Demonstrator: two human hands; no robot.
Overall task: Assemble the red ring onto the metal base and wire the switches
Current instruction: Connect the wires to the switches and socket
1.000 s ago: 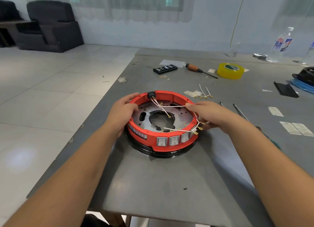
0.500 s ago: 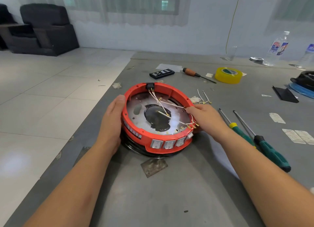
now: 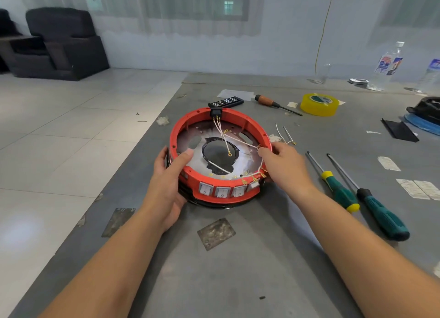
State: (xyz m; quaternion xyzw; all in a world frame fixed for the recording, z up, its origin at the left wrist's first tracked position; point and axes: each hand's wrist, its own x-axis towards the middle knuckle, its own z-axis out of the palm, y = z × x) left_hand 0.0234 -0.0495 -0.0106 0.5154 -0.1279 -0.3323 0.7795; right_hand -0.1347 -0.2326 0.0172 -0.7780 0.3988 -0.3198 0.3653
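Observation:
The red ring (image 3: 238, 118) sits over the round metal base (image 3: 200, 158), its far side tilted up off the grey table (image 3: 238, 270). Several white rocker switches (image 3: 221, 191) line the ring's near face, and a black socket (image 3: 216, 112) sits at its far edge. White wires (image 3: 222, 137) with brass terminals cross the middle. My left hand (image 3: 170, 175) grips the ring's left rim, thumb over the top edge. My right hand (image 3: 283, 165) holds the right rim, its fingers curled at the wires there.
Two green-handled screwdrivers (image 3: 340, 194) lie to the right of my right arm. Farther back are loose wires (image 3: 284, 134), a brown-handled screwdriver (image 3: 273, 103), a yellow tape roll (image 3: 319, 104), a black bit case (image 3: 228, 101) and plastic bottles (image 3: 387, 65). A metal plate (image 3: 215, 233) lies near the front. The table's left edge drops to tiled floor.
The ring and base have tipped up on the far side and shifted slightly. My left thumb now hooks over the ring's rim. The view has moved closer.

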